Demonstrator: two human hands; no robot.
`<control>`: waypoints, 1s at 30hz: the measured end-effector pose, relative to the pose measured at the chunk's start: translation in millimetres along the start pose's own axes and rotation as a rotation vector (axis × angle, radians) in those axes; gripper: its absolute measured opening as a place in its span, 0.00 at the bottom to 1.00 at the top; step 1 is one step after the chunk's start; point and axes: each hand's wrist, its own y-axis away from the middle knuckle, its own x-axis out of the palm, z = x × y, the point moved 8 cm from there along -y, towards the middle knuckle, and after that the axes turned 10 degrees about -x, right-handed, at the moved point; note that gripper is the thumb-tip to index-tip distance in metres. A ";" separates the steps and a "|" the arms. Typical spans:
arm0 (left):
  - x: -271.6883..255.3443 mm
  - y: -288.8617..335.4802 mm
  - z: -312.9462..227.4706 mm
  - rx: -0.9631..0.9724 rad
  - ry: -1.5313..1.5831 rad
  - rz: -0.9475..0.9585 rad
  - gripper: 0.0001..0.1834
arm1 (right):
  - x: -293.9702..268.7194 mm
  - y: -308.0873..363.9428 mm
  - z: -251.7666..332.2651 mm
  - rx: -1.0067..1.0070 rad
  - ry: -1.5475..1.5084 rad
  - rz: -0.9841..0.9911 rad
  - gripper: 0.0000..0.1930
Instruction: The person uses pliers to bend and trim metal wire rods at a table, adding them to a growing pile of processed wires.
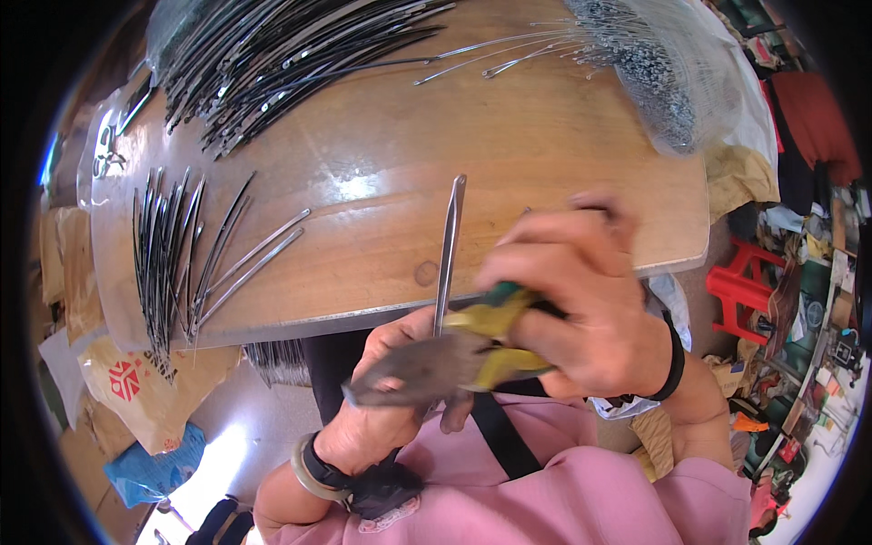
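Metal strip: slender, shiny metal strip (449,245), near upright in front of the counter's (363,263) near edge, its flattened tip up; the lower end is lost behind the pliers.
Left hand: the left hand (359,431) has its fingers pinching the strip low down, apparently; the pliers cover part of the contact.
Right hand: the right hand (586,300), motion-blurred, has its fingers curled around the yellow handles of the combination pliers (409,374); the pliers' head crosses in front of the left hand. Bite on the strip: cannot tell.
Handling (judged): light, springy-stiff, smooth enough to slip, not fragile; best pinched low on the flat faces, near the pliers.
Counter, left: loose bundle of dark strips (163,263).
Counter, far side: larger pile of black strips (272,68); clear plastic bag (677,109) of thin metal pieces.
Markings: tan bag (195,377) with a red geometric emblem and dark print; none legible on strip or pliers.
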 end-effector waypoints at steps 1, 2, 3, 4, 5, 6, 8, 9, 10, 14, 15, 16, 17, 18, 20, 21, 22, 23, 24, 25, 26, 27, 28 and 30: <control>-5.8 1.7 3.9 -0.004 0.088 -0.079 0.11 | -4.3 0.6 -2.7 0.030 0.036 -0.013 0.11; -13.4 4.2 6.6 -0.008 0.176 -0.157 0.11 | -11.8 9.0 -9.1 0.097 0.070 -0.023 0.09; -7.5 3.3 -4.8 0.058 0.179 -0.035 0.09 | -16.2 20.5 -16.4 0.211 0.028 -0.027 0.09; -10.2 4.9 -9.1 0.091 0.136 -0.077 0.08 | -19.4 32.6 -23.4 0.322 -0.016 -0.035 0.09; -11.7 7.0 -12.4 0.125 0.092 -0.119 0.07 | -12.3 51.2 -28.4 0.473 -0.150 -0.033 0.11; -13.0 8.5 -13.9 0.156 0.052 -0.165 0.06 | -6.3 59.7 -28.7 0.538 -0.236 0.003 0.13; -13.0 10.6 -19.8 0.288 0.000 -0.209 0.03 | 3.7 68.6 -24.1 0.586 -0.346 0.103 0.16; -11.1 13.4 -22.9 0.333 -0.036 -0.224 0.04 | 7.7 68.1 -20.0 0.567 -0.376 0.167 0.17; -10.2 16.6 -26.0 0.378 -0.073 -0.239 0.04 | 7.2 64.3 -16.8 0.526 -0.367 0.158 0.17; -10.6 21.3 -26.9 0.430 -0.116 -0.220 0.06 | 9.1 49.2 -7.1 0.409 -0.361 0.185 0.17; -10.7 23.2 -27.9 0.438 -0.108 -0.217 0.06 | 11.0 45.8 -6.4 0.388 -0.367 0.199 0.17; -10.7 25.0 -29.1 0.447 -0.101 -0.215 0.06 | 13.0 42.4 -5.4 0.365 -0.374 0.212 0.18; -10.5 26.4 -30.2 0.456 -0.092 -0.214 0.06 | 15.0 40.9 -4.1 0.354 -0.372 0.234 0.17; -12.2 28.7 -30.6 0.458 -0.109 -0.232 0.05 | 19.2 38.3 -1.0 0.333 -0.379 0.249 0.17; -16.7 29.2 -28.2 0.461 -0.139 -0.273 0.05 | 25.6 33.6 4.1 0.298 -0.360 0.286 0.17; -22.9 29.1 -26.7 0.454 -0.196 -0.295 0.05 | 29.7 31.2 5.7 0.281 -0.336 0.303 0.16; -29.1 26.9 -21.8 0.366 -0.176 -0.293 0.04 | 33.3 27.9 7.0 0.266 -0.310 0.317 0.16; -34.7 28.0 -20.3 0.365 -0.182 -0.296 0.04 | 37.0 20.9 10.5 0.213 -0.284 0.313 0.16; -38.5 26.9 -18.1 0.365 -0.185 -0.292 0.04 | 41.0 19.4 11.4 0.201 -0.273 0.332 0.16; -40.1 28.9 -20.3 0.417 -0.145 -0.259 0.04 | 45.0 18.2 12.8 0.189 -0.260 0.351 0.16; -46.4 34.9 -24.6 0.444 -0.175 -0.279 0.04 | 49.8 14.3 14.0 0.177 -0.247 0.369 0.16; -50.8 38.1 -25.9 0.469 -0.192 -0.287 0.04 | 51.3 9.0 15.6 0.162 -0.245 0.393 0.17; -55.3 41.8 -27.6 0.494 -0.209 -0.295 0.04 | 54.4 1.7 16.8 0.139 -0.238 0.402 0.17; -71.1 44.5 -29.2 0.426 -0.030 -0.333 0.04 | 63.4 -15.7 20.5 0.092 -0.222 0.417 0.18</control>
